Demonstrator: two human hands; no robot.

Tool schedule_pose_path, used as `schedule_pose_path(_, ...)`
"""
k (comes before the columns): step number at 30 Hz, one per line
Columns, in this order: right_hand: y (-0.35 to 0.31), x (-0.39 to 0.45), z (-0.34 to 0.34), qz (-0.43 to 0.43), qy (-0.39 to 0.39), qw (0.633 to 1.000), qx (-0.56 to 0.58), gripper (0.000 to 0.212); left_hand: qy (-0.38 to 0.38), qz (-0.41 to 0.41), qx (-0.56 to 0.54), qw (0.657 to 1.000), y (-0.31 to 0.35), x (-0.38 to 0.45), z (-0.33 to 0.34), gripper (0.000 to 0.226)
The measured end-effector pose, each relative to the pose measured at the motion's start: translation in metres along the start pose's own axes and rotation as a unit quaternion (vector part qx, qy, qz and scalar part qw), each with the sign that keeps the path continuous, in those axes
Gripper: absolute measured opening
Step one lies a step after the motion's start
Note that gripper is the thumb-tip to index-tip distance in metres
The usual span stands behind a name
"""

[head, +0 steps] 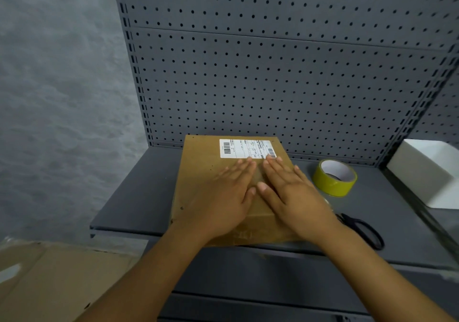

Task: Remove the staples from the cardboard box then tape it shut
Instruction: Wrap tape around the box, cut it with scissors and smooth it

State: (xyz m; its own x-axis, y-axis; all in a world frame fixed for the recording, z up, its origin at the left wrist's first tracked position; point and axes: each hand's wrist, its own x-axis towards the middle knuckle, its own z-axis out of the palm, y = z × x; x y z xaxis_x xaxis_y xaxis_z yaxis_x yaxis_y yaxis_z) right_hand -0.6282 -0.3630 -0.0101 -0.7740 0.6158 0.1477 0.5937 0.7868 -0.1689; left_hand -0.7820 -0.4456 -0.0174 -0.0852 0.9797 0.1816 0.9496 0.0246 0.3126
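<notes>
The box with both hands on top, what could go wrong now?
The cardboard box sticks out past the shelf's front edge, so pressing with the left hand and right hand might tip it. The tape roll and scissors need a reach, so the flaps could spring open.

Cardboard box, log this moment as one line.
cardboard box: on shelf | left hand, right hand: flat on top | tape roll, scissors: beside, untouched

brown cardboard box closed, yellow tape roll beside
</notes>
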Motion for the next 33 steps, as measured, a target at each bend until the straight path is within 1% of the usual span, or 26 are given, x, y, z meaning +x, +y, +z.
schedule_pose_path(1, 0.0, 0.001, -0.001, 0.002, -0.005, 1.0, -0.008, 0.084, -0.002, 0.001, 0.0, 1.0, 0.0, 0.001, -0.001, 0.053)
schedule_pose_path(2, 0.0, 0.003, -0.004, 0.005, -0.027, 1.0, -0.011, 0.077, -0.007, 0.002, 0.0, 1.0, -0.001, 0.002, -0.002, 0.052)
schedule_pose_path(4, 0.001, 0.01, -0.012, 0.01, -0.066, 0.998, 0.019, 0.062, -0.013, -0.002, -0.017, 1.0, -0.001, 0.003, -0.004, 0.049)
schedule_pose_path(6, -0.002, 0.012, -0.015, 0.019, -0.033, 0.997, 0.067, 0.051, -0.005, -0.008, -0.028, 1.0, -0.001, 0.003, -0.004, 0.049)
schedule_pose_path(7, -0.004, 0.011, -0.011, 0.022, -0.011, 0.997, 0.067, 0.049, -0.002, -0.011, -0.028, 1.0, 0.001, 0.001, -0.005, 0.05)
schedule_pose_path(8, -0.007, 0.008, -0.006, 0.021, -0.001, 0.999, 0.043, 0.05, 0.001, -0.014, -0.028, 1.0, 0.002, 0.0, -0.005, 0.051)
schedule_pose_path(10, -0.004, 0.006, 0.001, 0.016, -0.017, 1.0, 0.02, 0.052, 0.007, -0.017, -0.041, 0.999, 0.004, -0.002, -0.005, 0.052)
schedule_pose_path(13, 0.005, 0.005, -0.006, 0.005, -0.05, 0.991, 0.121, 0.056, -0.013, -0.05, -0.063, 0.997, 0.005, -0.004, -0.005, 0.049)
schedule_pose_path(14, 0.008, 0.002, -0.008, 0.005, -0.043, 0.989, 0.144, 0.06, -0.017, -0.067, -0.067, 0.995, 0.005, -0.003, -0.005, 0.048)
schedule_pose_path(15, 0.009, -0.001, -0.009, -0.003, -0.032, 0.99, 0.135, 0.067, -0.017, -0.076, -0.07, 0.994, 0.005, -0.003, -0.005, 0.047)
schedule_pose_path(16, 0.01, -0.004, -0.008, -0.016, -0.023, 0.995, 0.1, 0.074, -0.013, -0.075, -0.072, 0.995, 0.005, -0.003, -0.006, 0.046)
schedule_pose_path(17, 0.012, -0.005, -0.006, -0.031, -0.024, 0.997, 0.063, 0.076, -0.007, -0.062, -0.067, 0.996, 0.006, -0.003, -0.007, 0.045)
schedule_pose_path(18, 0.012, -0.005, -0.004, -0.032, -0.033, 0.997, 0.057, 0.073, -0.005, -0.043, -0.054, 0.998, 0.006, -0.004, -0.007, 0.045)
schedule_pose_path(19, 0.012, -0.004, -0.004, -0.018, -0.035, 0.996, 0.084, 0.065, -0.003, -0.022, -0.039, 0.999, 0.007, -0.004, -0.008, 0.046)
schedule_pose_path(20, 0.009, -0.003, -0.004, 0.002, -0.015, 0.993, 0.115, 0.057, -0.001, -0.006, -0.022, 1.0, 0.007, -0.005, -0.008, 0.047)
schedule_pose_path(21, 0.008, -0.002, -0.002, 0.013, 0.022, 0.993, 0.115, 0.052, 0.001, 0.0, -0.009, 1.0, 0.007, -0.005, -0.009, 0.048)
schedule_pose_path(22, 0.006, -0.002, 0.001, 0.013, 0.059, 0.995, 0.081, 0.055, 0.001, -0.001, 0.001, 1.0, 0.006, -0.004, -0.008, 0.049)
schedule_pose_path(23, 0.004, -0.003, 0.003, 0.004, 0.075, 0.997, 0.035, 0.061, -0.002, -0.003, 0.007, 1.0, 0.007, -0.004, -0.009, 0.05)
schedule_pose_path(24, 0.004, -0.003, 0.005, -0.005, 0.068, 0.998, 0.011, 0.065, -0.006, 0.0, 0.014, 1.0, 0.007, -0.004, -0.009, 0.05)
schedule_pose_path(26, 0.004, -0.006, 0.003, 0.014, 0.031, 0.998, 0.044, 0.064, -0.02, 0.008, 0.026, 0.999, 0.008, -0.004, -0.009, 0.05)
schedule_pose_path(27, 0.006, -0.006, 0.002, 0.02, 0.036, 0.998, 0.045, 0.066, -0.024, 0.008, 0.026, 0.999, 0.007, -0.004, -0.009, 0.049)
schedule_pose_path(28, 0.006, -0.006, 0.002, 0.018, 0.051, 0.998, 0.018, 0.073, -0.023, 0.004, 0.024, 0.999, 0.007, -0.004, -0.009, 0.048)
schedule_pose_path(29, 0.006, -0.004, 0.001, 0.013, 0.05, 0.999, -0.013, 0.078, -0.02, 0.0, 0.022, 1.0, 0.007, -0.003, -0.01, 0.048)
schedule_pose_path(30, 0.007, -0.003, 0.0, 0.009, 0.034, 0.999, -0.017, 0.077, -0.02, 0.001, 0.027, 0.999, 0.007, 0.0, -0.011, 0.048)
schedule_pose_path(32, 0.011, -0.002, -0.004, 0.01, -0.007, 0.999, 0.037, 0.069, -0.031, 0.011, 0.043, 0.999, 0.006, 0.006, -0.018, 0.047)
schedule_pose_path(33, 0.014, -0.004, -0.008, 0.011, -0.013, 0.997, 0.082, 0.07, -0.039, 0.015, 0.034, 0.999, 0.003, 0.011, -0.023, 0.045)
